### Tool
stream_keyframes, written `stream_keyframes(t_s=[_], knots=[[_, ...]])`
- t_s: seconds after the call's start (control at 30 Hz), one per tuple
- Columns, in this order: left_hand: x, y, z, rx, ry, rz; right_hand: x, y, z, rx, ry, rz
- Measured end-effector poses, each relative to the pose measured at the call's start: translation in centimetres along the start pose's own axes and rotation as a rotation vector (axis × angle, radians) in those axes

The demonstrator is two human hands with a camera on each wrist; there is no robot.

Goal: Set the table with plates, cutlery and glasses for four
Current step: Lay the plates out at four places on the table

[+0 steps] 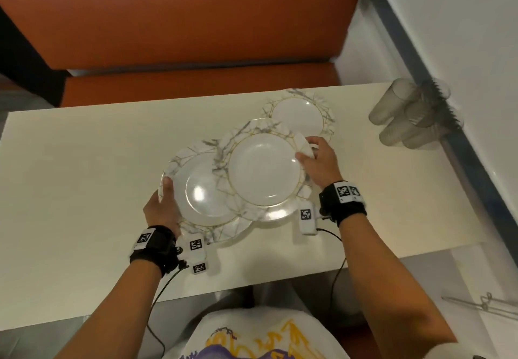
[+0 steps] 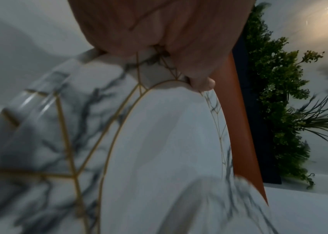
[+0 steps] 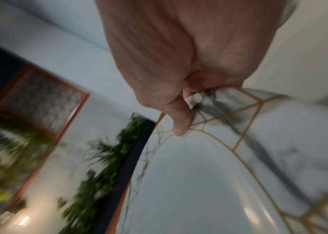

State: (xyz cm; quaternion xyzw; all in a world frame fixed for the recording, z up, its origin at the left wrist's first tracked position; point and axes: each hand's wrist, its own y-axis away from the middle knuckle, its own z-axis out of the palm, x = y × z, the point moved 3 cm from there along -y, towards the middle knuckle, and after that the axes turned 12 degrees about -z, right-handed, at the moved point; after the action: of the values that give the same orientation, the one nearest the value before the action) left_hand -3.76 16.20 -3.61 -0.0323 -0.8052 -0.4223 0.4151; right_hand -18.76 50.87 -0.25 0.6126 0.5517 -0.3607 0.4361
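Observation:
Marble-patterned plates with gold lines lie on the white table (image 1: 84, 162). My left hand (image 1: 165, 193) grips the left rim of the left plate (image 1: 207, 190), thumb on top; another plate's rim (image 1: 224, 232) shows beneath it. In the left wrist view the left hand (image 2: 199, 82) pinches that plate (image 2: 159, 150). My right hand (image 1: 309, 151) pinches the right rim of the middle plate (image 1: 263, 168), which overlaps the left one. The right wrist view shows the right hand's thumb (image 3: 181, 126) on that plate (image 3: 199, 182). A third plate (image 1: 300, 117) lies just beyond.
Several clear tumblers (image 1: 406, 117) lie clustered at the table's far right corner against the wall. An orange bench seat (image 1: 196, 22) runs behind the table. A thin metal wire object (image 1: 482, 305) sits on a lower surface at the right. Plants (image 2: 279, 95) stand off to the side.

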Motion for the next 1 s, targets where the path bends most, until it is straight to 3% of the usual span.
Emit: stream_keyframes(t_s=[0.2,0.37,0.63,1.0], knots=[[-1.8,-2.0,-3.9,0.052,-0.080,-0.027,8.6,7.1,-7.1,0.330,-0.049,0.206],[-2.9,-2.3,-5.3,0.075,-0.135,-0.019,13.7,11.8,-9.3,0.492,0.007,0.332],[-3.0,-2.2,-4.6,0.039,-0.184,0.032,16.6,13.8,-9.6,0.521,0.003,0.435],[-3.2,-1.7,-3.2,0.002,-0.170,0.036,16.5,14.1,-10.8,0.471,0.213,0.401]])
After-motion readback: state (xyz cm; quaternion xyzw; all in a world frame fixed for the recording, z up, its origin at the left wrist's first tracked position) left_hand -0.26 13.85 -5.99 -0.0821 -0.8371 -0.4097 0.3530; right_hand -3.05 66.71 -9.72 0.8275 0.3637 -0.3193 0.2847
